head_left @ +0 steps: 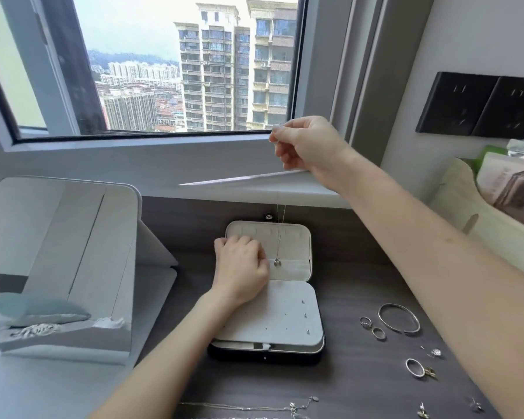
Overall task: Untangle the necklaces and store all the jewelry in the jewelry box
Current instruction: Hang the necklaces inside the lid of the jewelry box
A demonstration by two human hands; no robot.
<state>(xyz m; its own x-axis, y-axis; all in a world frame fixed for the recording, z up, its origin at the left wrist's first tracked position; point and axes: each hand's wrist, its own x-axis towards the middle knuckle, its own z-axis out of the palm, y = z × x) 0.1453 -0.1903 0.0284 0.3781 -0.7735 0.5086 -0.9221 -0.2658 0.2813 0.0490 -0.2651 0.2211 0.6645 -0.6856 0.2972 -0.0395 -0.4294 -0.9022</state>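
The right hand (306,146) is raised in front of the window sill, thumb and forefinger pinching the top of a thin silver chain necklace with a small oval pendant (276,262). The chain hangs straight down from the fingers, and the pendant dangles over the upper half of the open dark jewelry box with pale grey lining (273,313), just beside the left hand (242,267). That hand rests knuckles-up on the lining with its fingers curled under; I cannot tell whether they hold anything. The box lies on a dark wood-grain desk (360,282). To its right lie a silver open bangle (381,316) and several silver rings (378,333). More fine silver chains (248,407) lie at the near edge.
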